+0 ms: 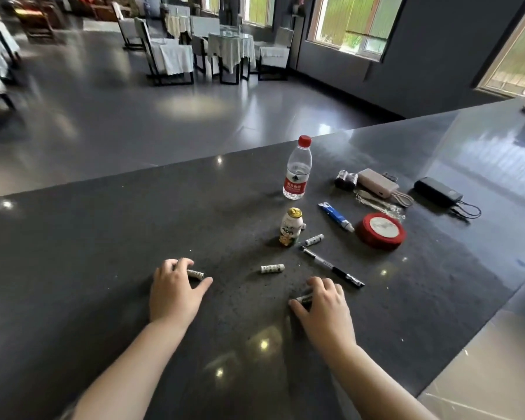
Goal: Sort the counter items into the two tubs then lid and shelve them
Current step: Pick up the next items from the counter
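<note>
While both hands rest on the dark table, the left hand curls its fingers round a battery, and the right hand grips another battery. Two loose batteries lie between the hands and a small bottle, beside a pen. Farther back stand a water bottle, a tube and red tape.
</note>
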### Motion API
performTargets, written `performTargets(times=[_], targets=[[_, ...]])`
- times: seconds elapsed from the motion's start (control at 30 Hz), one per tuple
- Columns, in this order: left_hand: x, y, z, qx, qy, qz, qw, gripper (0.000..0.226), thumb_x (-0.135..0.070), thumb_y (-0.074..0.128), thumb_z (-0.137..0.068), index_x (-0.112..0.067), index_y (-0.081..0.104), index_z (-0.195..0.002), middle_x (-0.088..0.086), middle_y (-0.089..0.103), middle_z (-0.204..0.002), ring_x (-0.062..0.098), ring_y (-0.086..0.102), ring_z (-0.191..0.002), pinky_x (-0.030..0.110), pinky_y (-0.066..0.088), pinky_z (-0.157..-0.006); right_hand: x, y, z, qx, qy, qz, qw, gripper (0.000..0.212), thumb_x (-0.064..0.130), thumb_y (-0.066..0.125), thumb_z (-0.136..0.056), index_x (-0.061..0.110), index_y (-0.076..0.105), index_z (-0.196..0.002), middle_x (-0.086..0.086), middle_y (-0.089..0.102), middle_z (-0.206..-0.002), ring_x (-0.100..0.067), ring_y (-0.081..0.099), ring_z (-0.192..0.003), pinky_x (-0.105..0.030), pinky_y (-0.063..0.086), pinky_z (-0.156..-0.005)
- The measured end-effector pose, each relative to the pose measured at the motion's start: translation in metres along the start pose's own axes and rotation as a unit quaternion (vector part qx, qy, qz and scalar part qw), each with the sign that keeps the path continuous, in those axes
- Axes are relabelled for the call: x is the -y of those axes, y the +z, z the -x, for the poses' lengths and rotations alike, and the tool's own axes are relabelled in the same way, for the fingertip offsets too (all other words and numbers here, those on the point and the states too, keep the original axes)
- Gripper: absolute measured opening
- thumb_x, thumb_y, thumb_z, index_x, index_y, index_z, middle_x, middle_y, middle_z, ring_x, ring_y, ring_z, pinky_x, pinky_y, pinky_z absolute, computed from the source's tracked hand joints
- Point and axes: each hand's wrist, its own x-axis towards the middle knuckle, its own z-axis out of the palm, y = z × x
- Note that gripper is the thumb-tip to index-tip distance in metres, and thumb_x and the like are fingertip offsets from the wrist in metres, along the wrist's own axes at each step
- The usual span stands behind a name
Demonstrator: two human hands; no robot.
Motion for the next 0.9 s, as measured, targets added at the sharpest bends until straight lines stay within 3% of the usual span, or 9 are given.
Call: performTargets(times=[0.2, 0.3, 0.43, 0.57, 0.73, 0.9], targets=[[-0.006, 0.014, -0.005, -0.036, 0.009, 0.054, 0.998, 0.031, -0.016, 0.08, -0.07, -0.008, 0.065, -0.095, 0.012, 0.057, -0.1, 0.032, 0.052, -0.1, 0.034, 0.04, -0.087, -0.008, 0.0, -0.006, 0.001, -0.026, -0.074, 0.997, 0.047, 0.04, 0.065, -0.08, 0.029, 0.05, -0.123, 0.013, 0.052, -0.121, -0.01, 0.04, -0.115, -0.022, 0.036, -0.093], [-0.029, 0.023, 0.002, -0.03, 0.063, 0.115, 0.991, 0.033, -0.014, 0.081, -0.069, -0.012, 0.064, -0.098, 0.004, 0.059, -0.102, 0.021, 0.052, -0.101, 0.025, 0.038, -0.087, -0.012, -0.006, -0.014, 0.001, -0.037, -0.094, 0.995, 0.048, 0.038, 0.066, -0.08, 0.028, 0.05, -0.124, 0.014, 0.052, -0.122, -0.009, 0.041, -0.116, -0.02, 0.033, -0.095], [-0.069, 0.034, 0.005, 0.109, 0.257, 0.149, 0.948, 0.042, -0.022, 0.077, -0.073, -0.026, 0.061, -0.112, -0.013, 0.057, -0.116, -0.001, 0.047, -0.112, 0.01, 0.032, -0.098, -0.02, -0.015, -0.022, -0.008, -0.036, -0.114, 0.993, 0.049, 0.035, 0.068, -0.08, 0.027, 0.052, -0.126, 0.012, 0.053, -0.125, -0.009, 0.043, -0.119, -0.018, 0.031, -0.097], [-0.091, 0.038, -0.017, 0.247, 0.403, 0.081, 0.878, 0.043, -0.016, 0.071, -0.079, -0.02, 0.059, -0.12, -0.008, 0.055, -0.129, 0.0, 0.042, -0.125, 0.01, 0.022, -0.108, -0.031, -0.022, -0.026, -0.031, -0.029, -0.133, 0.99, 0.046, 0.031, 0.071, -0.077, 0.024, 0.057, -0.121, 0.009, 0.057, -0.118, -0.01, 0.046, -0.112, -0.018, 0.032, -0.091], [-0.103, 0.039, -0.04, 0.366, 0.436, 0.01, 0.822, 0.054, -0.006, 0.063, -0.085, -0.026, 0.05, -0.132, -0.015, 0.045, -0.141, -0.005, 0.021, -0.137, 0.014, 0.011, -0.114, -0.036, -0.019, -0.029, -0.03, -0.023, -0.148, 0.988, 0.045, 0.03, 0.073, -0.077, 0.024, 0.059, -0.12, 0.009, 0.057, -0.115, -0.01, 0.047, -0.11, -0.018, 0.034, -0.091], [-0.098, 0.038, -0.048, 0.405, 0.4, 0.008, 0.822, 0.057, -0.004, 0.055, -0.088, -0.033, 0.046, -0.136, -0.018, 0.037, -0.145, -0.005, 0.026, -0.135, 0.013, 0.018, -0.112, -0.035, -0.015, -0.037, -0.021, -0.019, -0.159, 0.987, 0.045, 0.033, 0.072, -0.077, 0.026, 0.058, -0.119, 0.011, 0.057, -0.115, -0.009, 0.047, -0.11, -0.018, 0.035, -0.089]])
